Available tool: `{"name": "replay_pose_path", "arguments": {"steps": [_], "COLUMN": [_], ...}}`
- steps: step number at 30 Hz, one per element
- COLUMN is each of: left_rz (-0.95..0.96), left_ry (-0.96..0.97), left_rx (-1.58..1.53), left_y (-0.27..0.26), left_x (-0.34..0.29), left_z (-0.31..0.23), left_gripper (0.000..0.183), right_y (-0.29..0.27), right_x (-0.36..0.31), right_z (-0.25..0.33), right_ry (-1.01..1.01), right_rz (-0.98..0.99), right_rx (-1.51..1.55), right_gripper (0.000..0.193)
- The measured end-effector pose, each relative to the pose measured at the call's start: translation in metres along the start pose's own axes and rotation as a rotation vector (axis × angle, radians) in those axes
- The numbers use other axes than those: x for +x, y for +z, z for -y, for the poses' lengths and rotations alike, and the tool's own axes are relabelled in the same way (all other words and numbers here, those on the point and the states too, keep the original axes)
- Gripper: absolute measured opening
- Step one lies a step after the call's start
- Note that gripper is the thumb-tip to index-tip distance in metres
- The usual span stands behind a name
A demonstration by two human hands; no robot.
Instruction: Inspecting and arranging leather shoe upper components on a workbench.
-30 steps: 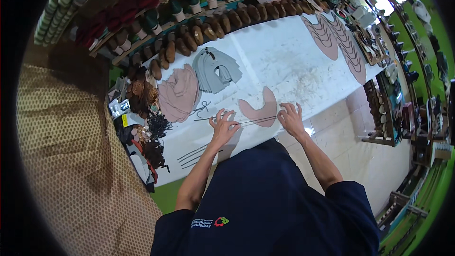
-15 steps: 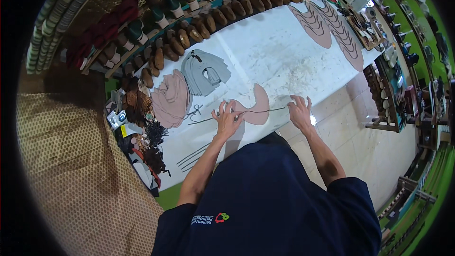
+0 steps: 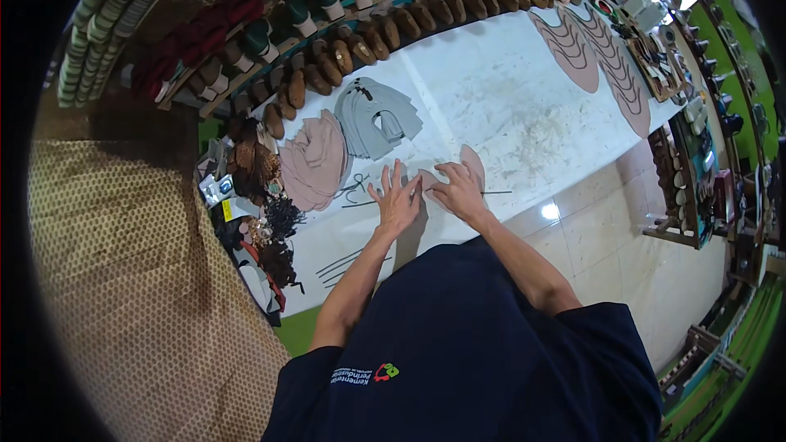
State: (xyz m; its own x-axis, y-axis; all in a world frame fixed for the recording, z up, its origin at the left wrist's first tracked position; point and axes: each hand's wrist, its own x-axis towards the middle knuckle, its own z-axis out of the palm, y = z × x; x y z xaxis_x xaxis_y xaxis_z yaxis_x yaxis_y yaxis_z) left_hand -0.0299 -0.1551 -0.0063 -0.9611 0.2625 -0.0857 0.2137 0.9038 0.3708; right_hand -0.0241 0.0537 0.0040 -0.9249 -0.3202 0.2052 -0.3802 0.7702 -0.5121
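On the white table in front of me lies a pink curved shoe-upper piece [image 3: 472,164], partly covered by my hands. My left hand [image 3: 399,203] is open, its fingers spread on the table and its thumb reaching the left end of the piece. Over the middle of the piece, my right hand [image 3: 460,196] has bent fingers held apart, with fingertips down near the left thumb. A thin dark cord [image 3: 497,192] sticks out to the right of that hand; its course beneath the hands is hidden. More dark cord strips [image 3: 348,263] lie by my left forearm.
Stacked grey pieces [image 3: 368,119] and a pink pile [image 3: 309,160] sit left of my hands. Wooden shoe lasts [image 3: 389,31] line the back edge. Pink pieces with dark curved lines [image 3: 614,74] lie far right. Clutter [image 3: 266,225] fills the table's left end.
My right hand has moved left from the cord's right end onto the pink piece, close to my left hand. The left thumb now stretches toward it. The view has shifted slightly.
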Motion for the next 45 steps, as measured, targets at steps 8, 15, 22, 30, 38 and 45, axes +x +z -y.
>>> {"name": "replay_pose_path", "arguments": {"steps": [8,15,22,30,38,45], "left_rz": [0.005,0.008,0.069,0.015,0.002,0.023], "left_ry": [-0.016,0.046,0.026,0.013,-0.010,-0.002], "left_rx": [-0.026,-0.031,-0.033,-0.056,-0.077,-0.068], "left_y": [0.006,0.001,-0.002,0.001,0.001,0.002], "left_x": [0.001,0.002,0.009,0.014,0.016,0.015], "left_z": [0.009,0.008,0.008,0.010,0.010,0.012], "left_gripper": [0.044,0.045,0.049,0.044,0.035,0.037], "right_y": [0.007,0.006,0.018,0.016,0.022,0.020], "right_x": [0.007,0.010,0.013,0.037,0.045,0.047], "right_z": [-0.001,0.001,-0.001,0.005,0.009,0.010], "right_ry": [0.103,0.103,0.074,0.187,0.208,0.209], "right_rz": [0.010,0.062,0.048,-0.064,-0.036,-0.041], "right_rx": [0.022,0.028,-0.031,-0.047,-0.044,-0.083], "right_gripper": [0.017,0.017,0.017,0.017,0.016,0.017]}}
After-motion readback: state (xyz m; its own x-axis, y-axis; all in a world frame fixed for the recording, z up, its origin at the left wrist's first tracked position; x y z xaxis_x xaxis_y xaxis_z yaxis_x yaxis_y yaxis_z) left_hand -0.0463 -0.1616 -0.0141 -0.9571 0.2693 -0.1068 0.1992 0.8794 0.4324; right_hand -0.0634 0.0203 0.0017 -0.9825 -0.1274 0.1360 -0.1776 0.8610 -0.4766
